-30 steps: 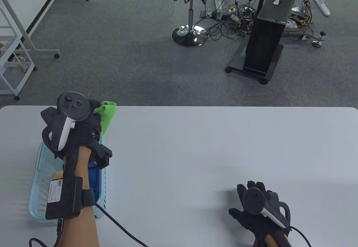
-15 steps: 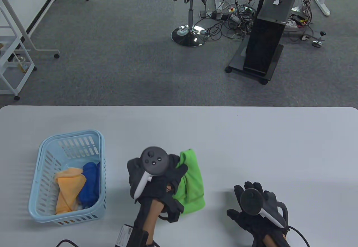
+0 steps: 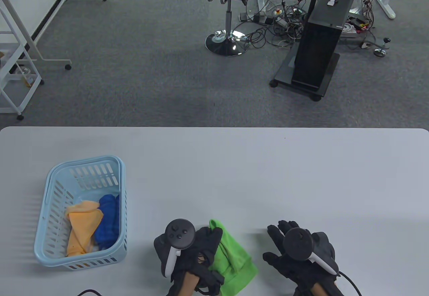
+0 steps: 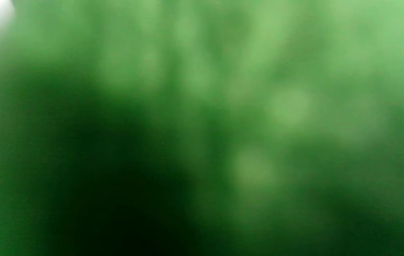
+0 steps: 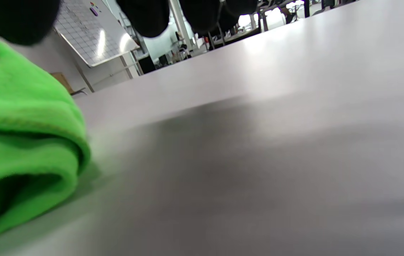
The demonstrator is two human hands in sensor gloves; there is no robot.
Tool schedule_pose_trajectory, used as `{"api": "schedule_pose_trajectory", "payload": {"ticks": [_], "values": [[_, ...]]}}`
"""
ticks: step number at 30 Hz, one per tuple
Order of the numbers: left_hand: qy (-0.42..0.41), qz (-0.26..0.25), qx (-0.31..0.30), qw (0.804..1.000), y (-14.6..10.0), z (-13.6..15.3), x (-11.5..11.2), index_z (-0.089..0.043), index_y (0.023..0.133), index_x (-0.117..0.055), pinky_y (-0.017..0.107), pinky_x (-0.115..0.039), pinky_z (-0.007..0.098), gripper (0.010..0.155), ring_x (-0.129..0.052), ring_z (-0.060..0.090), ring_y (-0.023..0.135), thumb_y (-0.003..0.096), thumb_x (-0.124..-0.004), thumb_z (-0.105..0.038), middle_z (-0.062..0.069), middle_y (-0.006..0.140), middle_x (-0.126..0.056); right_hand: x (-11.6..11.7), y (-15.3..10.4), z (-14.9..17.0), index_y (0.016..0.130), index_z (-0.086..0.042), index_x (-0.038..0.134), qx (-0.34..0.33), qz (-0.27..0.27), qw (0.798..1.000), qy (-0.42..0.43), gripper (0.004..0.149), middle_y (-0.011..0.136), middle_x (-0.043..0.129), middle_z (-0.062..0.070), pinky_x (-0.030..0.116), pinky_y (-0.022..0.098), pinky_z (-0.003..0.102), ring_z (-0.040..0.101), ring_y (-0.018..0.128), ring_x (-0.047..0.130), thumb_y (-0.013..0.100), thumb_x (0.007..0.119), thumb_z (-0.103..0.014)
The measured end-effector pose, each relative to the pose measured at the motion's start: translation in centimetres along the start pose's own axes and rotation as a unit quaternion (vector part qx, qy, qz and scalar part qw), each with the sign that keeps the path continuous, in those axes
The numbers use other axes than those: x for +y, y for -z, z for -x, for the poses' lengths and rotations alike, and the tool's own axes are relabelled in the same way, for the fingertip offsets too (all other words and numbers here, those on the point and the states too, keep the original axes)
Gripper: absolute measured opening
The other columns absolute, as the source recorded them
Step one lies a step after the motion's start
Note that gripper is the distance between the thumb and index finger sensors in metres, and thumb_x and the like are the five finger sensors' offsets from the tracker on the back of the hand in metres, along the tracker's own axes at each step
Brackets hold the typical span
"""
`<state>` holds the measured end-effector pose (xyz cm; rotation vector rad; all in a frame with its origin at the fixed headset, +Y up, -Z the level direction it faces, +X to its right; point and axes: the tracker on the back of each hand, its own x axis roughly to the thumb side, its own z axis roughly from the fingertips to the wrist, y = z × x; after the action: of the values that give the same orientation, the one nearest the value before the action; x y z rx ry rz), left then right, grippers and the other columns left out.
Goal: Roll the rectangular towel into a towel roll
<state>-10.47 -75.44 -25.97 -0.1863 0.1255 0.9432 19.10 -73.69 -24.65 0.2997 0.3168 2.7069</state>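
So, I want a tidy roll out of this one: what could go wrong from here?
The green towel lies bunched near the table's front edge under the left hand; rolled like that, it may come out lopsided, or slip off. The right hand rests open beside it, not yet steadying it.

The table view is sharp and evenly lit from overhead; my hands cast only soft, faint shadows on the pale table [image 3: 301, 175]. My left wrist view is nothing but a blurred green smear, far too close to focus, dark toward its lower left. My right wrist view is soft, with smeared foreground, glare on the tabletop and a broad grey shadow.
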Motion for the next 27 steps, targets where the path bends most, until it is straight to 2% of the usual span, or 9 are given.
{"api": "schedule_pose_trajectory", "payload": {"ticks": [2,7,10,13,14,17,22,25,27], "values": [[-0.023,-0.001,0.010,1.000,0.0,0.4,0.1,-0.010,0.054,-0.098,0.042,-0.086,0.051,0.050,-0.114,0.017,0.022,0.0404,-0.078,-0.053,-0.004,0.011,-0.107,-0.1,-0.3,-0.6,0.103,-0.019,0.053,-0.017,0.007,1.000,0.020,0.083,0.106,0.043,0.016,0.032,0.069,0.067,0.040,0.100,0.040,0.031,0.072,-0.058],[-0.115,0.071,-0.006,0.991,0.4,-0.1,-1.1,-0.010,0.064,-0.095,0.046,-0.083,0.053,0.051,-0.114,0.019,0.030,0.0400,-0.079,-0.052,-0.002,0.020,-0.109,0.3,-0.6,-2.4,0.100,-0.019,0.060,-0.063,-0.004,0.994,0.088,0.085,0.104,0.054,0.013,0.037,0.069,0.068,0.038,0.099,0.052,0.028,0.071,-0.062],[-0.204,0.149,-0.041,0.967,0.4,-0.9,-2.8,-0.011,0.076,-0.087,0.052,-0.079,0.055,0.054,-0.112,0.023,0.047,0.0405,-0.080,-0.051,0.000,0.037,-0.111,1.3,-0.3,-2.6,0.098,-0.016,0.062,-0.057,-0.032,0.992,0.108,0.090,0.102,0.058,0.014,0.039,0.068,0.069,0.038,0.098,0.055,0.025,0.070,-0.068],[-0.261,0.278,-0.072,0.922,0.2,-1.8,-4.6,-0.009,0.097,-0.066,0.060,-0.066,0.064,0.071,-0.095,0.037,0.073,0.0395,-0.088,-0.044,0.010,0.071,-0.099,1.1,0.0,-2.2,0.079,-0.021,0.080,-0.026,0.014,0.995,0.100,0.058,0.084,0.082,0.005,0.049,0.067,0.066,0.031,0.088,0.076,0.030,0.074,-0.053],[-0.250,0.281,-0.080,0.923,0.1,-2.0,-4.7,-0.009,0.100,-0.061,0.060,-0.065,0.064,0.074,-0.093,0.036,0.075,0.0396,-0.089,-0.042,0.010,0.075,-0.095,0.9,0.0,-2.0,0.073,-0.022,0.085,-0.023,0.030,0.994,0.099,0.053,0.078,0.087,0.004,0.051,0.067,0.065,0.029,0.084,0.082,0.030,0.075,-0.050],[-0.182,0.236,-0.105,0.949,0.0,-2.5,-3.9,-0.011,0.100,-0.064,0.059,-0.066,0.064,0.069,-0.094,0.034,0.073,0.0398,-0.089,-0.034,0.007,0.071,-0.095,0.0,-0.1,-1.0,0.069,-0.023,0.088,-0.008,0.049,0.992,0.117,0.049,0.074,0.091,0.003,0.055,0.065,0.063,0.028,0.080,0.087,0.031,0.075,-0.049],[-0.145,0.144,-0.080,0.976,0.1,-1.7,-1.9,-0.017,0.092,-0.079,0.057,-0.068,0.063,0.058,-0.098,0.031,0.060,0.0396,-0.087,-0.040,0.006,0.058,-0.098,-0.6,0.0,0.0,0.063,-0.022,0.094,0.008,0.061,0.984,0.169,0.048,0.069,0.095,0.005,0.057,0.064,0.063,0.029,0.075,0.090,0.031,0.072,-0.050],[-0.148,0.051,-0.049,0.986,0.0,-0.9,0.2,-0.018,0.079,-0.092,0.054,-0.072,0.062,0.047,-0.102,0.029,0.049,0.0398,-0.085,-0.043,0.004,0.044,-0.100,-1.7,0.1,1.7,0.061,-0.022,0.094,0.048,0.096,0.985,0.135,0.046,0.067,0.096,0.005,0.058,0.064,0.063,0.029,0.074,0.091,0.031,0.072,-0.049],[-0.141,0.002,-0.042,0.989,-0.1,-0.7,1.4,-0.017,0.077,-0.094,0.053,-0.072,0.062,0.046,-0.102,0.029,0.046,0.0402,-0.085,-0.042,0.004,0.041,-0.101,-2.7,0.1,3.5,0.059,-0.021,0.095,0.096,0.141,0.982,0.086,0.045,0.066,0.097,0.006,0.058,0.063,0.063,0.030,0.073,0.092,0.031,0.073,-0.048]]}}
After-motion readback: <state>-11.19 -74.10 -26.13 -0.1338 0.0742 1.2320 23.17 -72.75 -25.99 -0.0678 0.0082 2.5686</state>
